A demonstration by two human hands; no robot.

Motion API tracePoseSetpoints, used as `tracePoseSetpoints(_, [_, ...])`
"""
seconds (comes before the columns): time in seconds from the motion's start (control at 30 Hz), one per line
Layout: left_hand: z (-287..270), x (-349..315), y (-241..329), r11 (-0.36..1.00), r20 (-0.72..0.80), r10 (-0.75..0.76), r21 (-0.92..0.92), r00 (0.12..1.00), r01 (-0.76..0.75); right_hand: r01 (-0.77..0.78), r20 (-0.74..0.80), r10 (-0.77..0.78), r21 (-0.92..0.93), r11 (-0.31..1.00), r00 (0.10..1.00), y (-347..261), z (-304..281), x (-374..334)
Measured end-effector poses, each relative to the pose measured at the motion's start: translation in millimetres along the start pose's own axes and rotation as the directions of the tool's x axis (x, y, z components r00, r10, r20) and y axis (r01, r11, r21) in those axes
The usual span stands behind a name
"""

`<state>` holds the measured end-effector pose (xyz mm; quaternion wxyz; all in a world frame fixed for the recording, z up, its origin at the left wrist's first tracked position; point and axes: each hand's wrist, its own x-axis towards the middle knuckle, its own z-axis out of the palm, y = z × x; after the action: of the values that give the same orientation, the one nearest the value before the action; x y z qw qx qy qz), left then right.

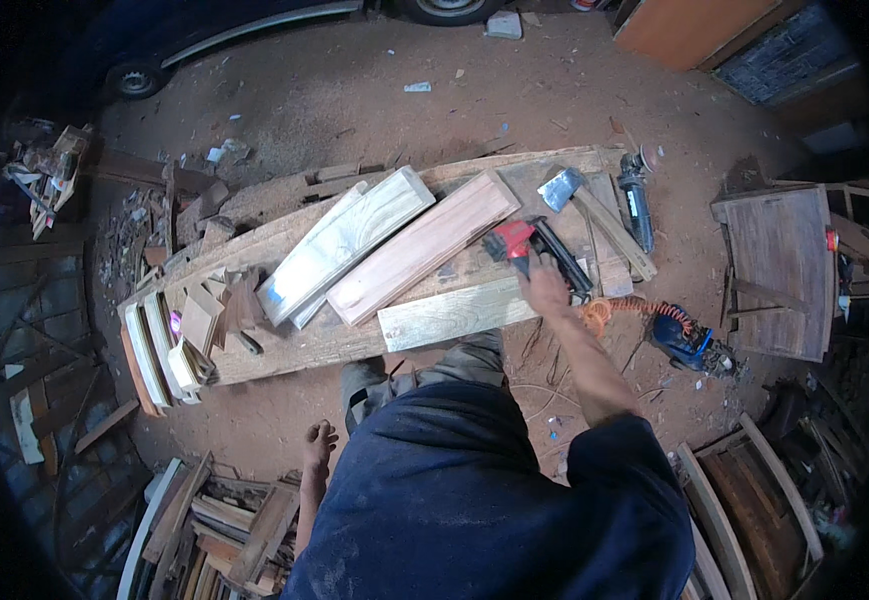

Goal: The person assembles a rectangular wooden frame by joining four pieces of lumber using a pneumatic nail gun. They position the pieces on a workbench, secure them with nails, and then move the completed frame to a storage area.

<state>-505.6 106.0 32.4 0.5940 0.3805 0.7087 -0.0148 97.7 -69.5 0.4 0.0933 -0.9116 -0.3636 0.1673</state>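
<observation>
My right hand [546, 288] is wrapped round the handle of a red and black nail gun [516, 238], which rests on the wooden workbench [329, 355]. Beneath my right wrist lies a pale board [454, 315]. Two thicker planks, one whitish [349, 240] and one pinkish [424, 248], lie slantwise to the left of the nail gun. Just right of it is a hatchet [560, 190] with a wooden handle. Down by my left side hangs my left hand [320, 443], its fingers loosely curled and apart, with nothing visible in them.
An angle grinder [637, 208] lies at the bench's right end. A coiled orange hose [644, 303] runs to a blue machine [682, 342] on the floor. Wood offcuts [204, 315] crowd the bench's left end. Timber stacks [224, 525] stand behind me; a vehicle [254, 30] is beyond.
</observation>
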Motion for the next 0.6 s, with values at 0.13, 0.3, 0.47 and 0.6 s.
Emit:
tracePoseSetpoints(0.13, [4, -2, -36, 0.995, -0.003, -0.097, -0.022, 0.995, 0.097, 0.021, -0.073, -0.013, 0.119, 0.993, 0.997, 12, -60, -14])
tracePoseSetpoints(0.3, [6, 16, -28, 0.984, -0.049, -0.167, 0.057, 0.985, 0.17, 0.005, -0.238, -0.016, -0.049, 0.999, 0.971, 56, -95, 12])
tracePoseSetpoints(0.47, [20, 43, 11, 0.99, -0.016, -0.075, 0.118, 0.997, 0.076, -0.009, -0.283, -0.052, -0.209, 0.978, 0.958, 123, -73, 63])
tracePoseSetpoints(0.6, [57, 46, 46, 0.997, -0.002, 0.061, 0.045, 0.998, -0.061, -0.149, -0.218, 0.124, -0.101, 0.984, 0.968, 111, -55, 58])
